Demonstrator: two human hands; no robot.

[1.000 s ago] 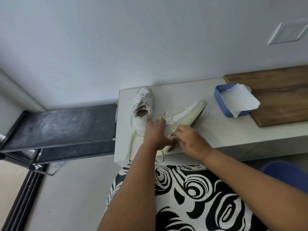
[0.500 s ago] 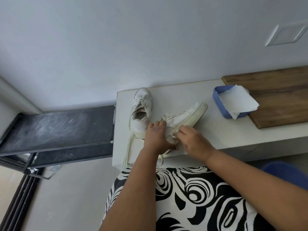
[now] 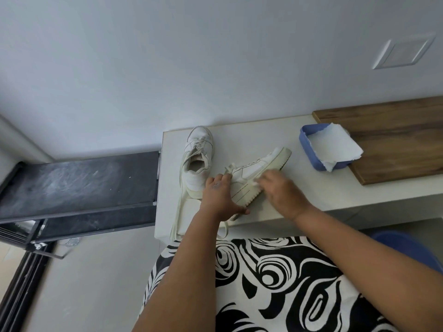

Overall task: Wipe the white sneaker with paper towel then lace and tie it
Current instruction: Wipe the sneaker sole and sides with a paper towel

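Two hands (image 3: 217,195) around tilted sneaker (image 3: 257,171)

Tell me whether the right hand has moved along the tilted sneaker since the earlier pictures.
Yes. The right hand has slid up the tilted sneaker, from its heel toward the toe, nearer the blue tray.

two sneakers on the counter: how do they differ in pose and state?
The far sneaker stands upright on its sole, toe toward the wall; the near sneaker lies tipped on its side, sole edge facing right. The far sneaker is untouched, its laces trailing over the counter edge; the near sneaker is held by the left hand while the right hand works on it. Both are white.
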